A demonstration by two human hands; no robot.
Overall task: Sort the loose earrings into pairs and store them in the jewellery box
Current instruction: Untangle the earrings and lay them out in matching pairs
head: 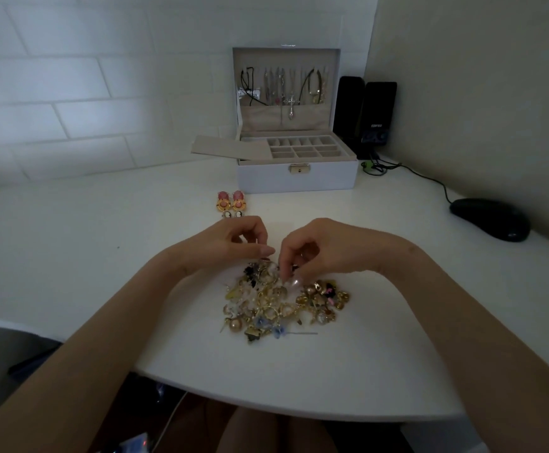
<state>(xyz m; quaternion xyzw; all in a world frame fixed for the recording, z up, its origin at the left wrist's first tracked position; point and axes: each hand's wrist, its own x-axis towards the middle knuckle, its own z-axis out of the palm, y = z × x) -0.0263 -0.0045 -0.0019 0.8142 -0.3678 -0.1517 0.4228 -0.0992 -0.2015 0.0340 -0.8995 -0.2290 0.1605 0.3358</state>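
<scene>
From the head camera, the pile of loose earrings (283,302) is a tangled heap of mostly gold pieces, with pearl beads, pale blue flowers and a few black and pink bits mixed in. It lies on the white table (103,256), well in front of the open jewellery box (296,178), on your side of it. The heap is wider than it is deep, so its long axis runs across the box's front. One thin pin (302,333) at its near edge lies along that same line.

Your left hand (234,240) hovers over the edge of the heap that faces the box. Its fingers are curled, and thumb and forefinger reach towards your right hand (319,250). You cannot tell whether they pinch anything. Your right fingers (286,276) curl down with their tips in the top of the heap. What they grip, if anything, is too small to tell.

Between your left hand and the box, a pink-and-gold pair (230,201) lies side by side, long axes pointing at the box. A small black-and-white pair (234,214) lies just on your side of it.
</scene>
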